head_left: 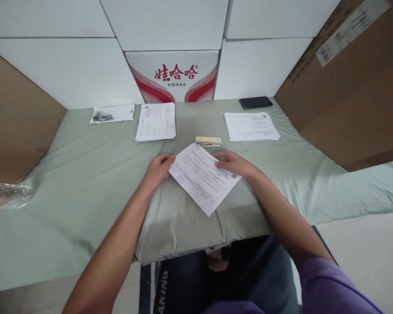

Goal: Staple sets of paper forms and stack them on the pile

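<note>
Printed paper sheets (205, 179) lie turned at an angle between my two hands, near the table's front edge; how many are in the bundle I cannot tell. My left hand (161, 168) pinches their left corner, thumb on top. On the upper right side, my right hand (232, 163) grips the sheets with the thumb over the print and the other fingers behind. A cream stapler (208, 140) rests just beyond the top corner of the paper. Behind it to the left is a stack of printed papers (156, 122), and to the right another paper stack (251, 127).
A black phone (256, 102) lies at the back right. At the back left is a clear-and-white packet (113, 114) with dark contents. White boxes (177, 76) wall off the back; cardboard boxes (353, 96) flank the sides. A plastic bottle (9, 195) lies at far left.
</note>
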Demonstrator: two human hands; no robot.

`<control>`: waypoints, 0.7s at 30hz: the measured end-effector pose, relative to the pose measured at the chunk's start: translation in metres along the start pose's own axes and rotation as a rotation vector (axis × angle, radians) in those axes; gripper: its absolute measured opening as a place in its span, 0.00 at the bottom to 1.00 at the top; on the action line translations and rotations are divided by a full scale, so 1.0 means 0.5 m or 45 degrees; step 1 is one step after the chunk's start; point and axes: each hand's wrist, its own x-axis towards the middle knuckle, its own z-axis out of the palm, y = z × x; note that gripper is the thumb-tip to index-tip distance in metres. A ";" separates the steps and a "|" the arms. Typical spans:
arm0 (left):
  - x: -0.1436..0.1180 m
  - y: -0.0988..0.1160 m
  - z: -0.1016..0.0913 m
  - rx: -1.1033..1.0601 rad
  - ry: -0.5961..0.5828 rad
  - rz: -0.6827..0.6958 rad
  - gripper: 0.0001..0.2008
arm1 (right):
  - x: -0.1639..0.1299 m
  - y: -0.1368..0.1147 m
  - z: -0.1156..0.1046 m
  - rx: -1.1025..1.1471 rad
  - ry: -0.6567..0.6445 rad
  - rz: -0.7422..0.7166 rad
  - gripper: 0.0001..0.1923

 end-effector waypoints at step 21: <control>0.004 -0.012 -0.015 0.160 -0.067 0.015 0.09 | -0.005 -0.007 -0.005 0.124 0.047 0.059 0.24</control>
